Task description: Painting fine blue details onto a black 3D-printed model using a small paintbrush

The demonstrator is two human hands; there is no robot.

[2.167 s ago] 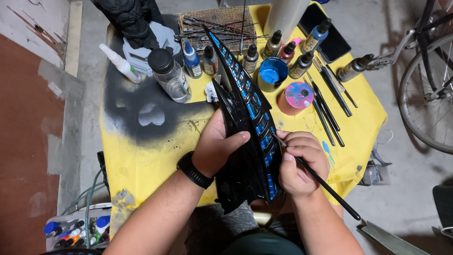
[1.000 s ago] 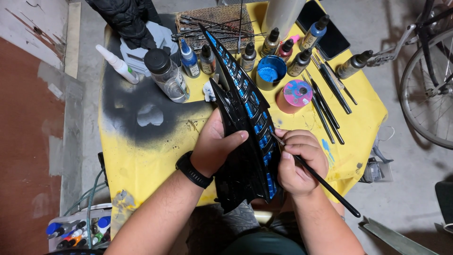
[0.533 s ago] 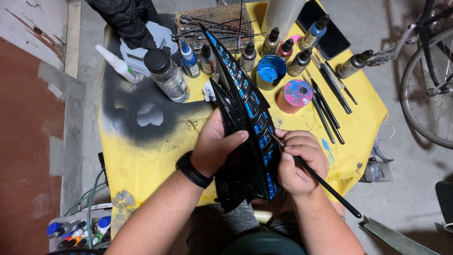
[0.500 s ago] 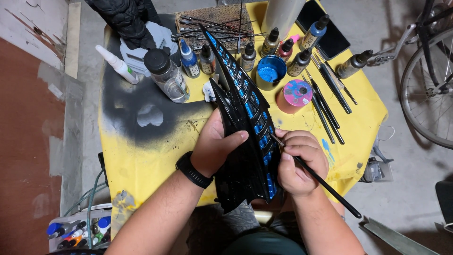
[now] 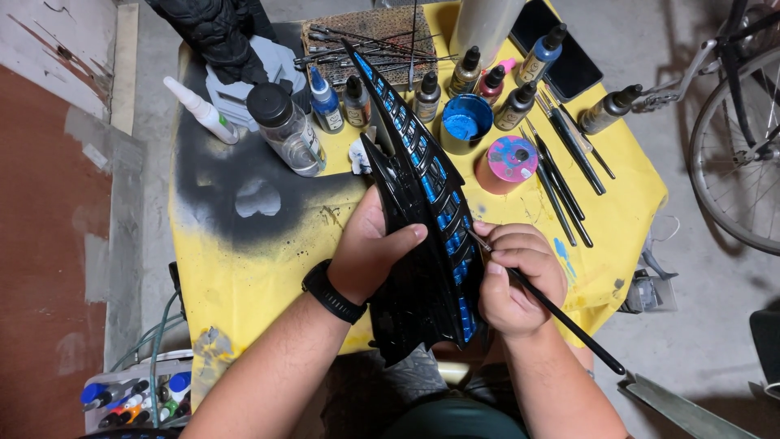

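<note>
Cup [image 5: 465, 123] holds blue paint; jar [image 5: 286, 130] clear.

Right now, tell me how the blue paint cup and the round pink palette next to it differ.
The blue paint cup is a deeper container with solid blue paint inside; the round pink palette is flatter, its top blotched with blue and purple. The cup stands farther from the hands, among the dropper bottles; the palette sits nearer, beside the spare brushes. Both are round, rest on the yellow table, and neither hand touches them.

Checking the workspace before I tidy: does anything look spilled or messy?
Yes. A wide black overspray patch stains the yellow table cover on its left half, and small blue paint smears mark it beside the loose brushes.
</note>
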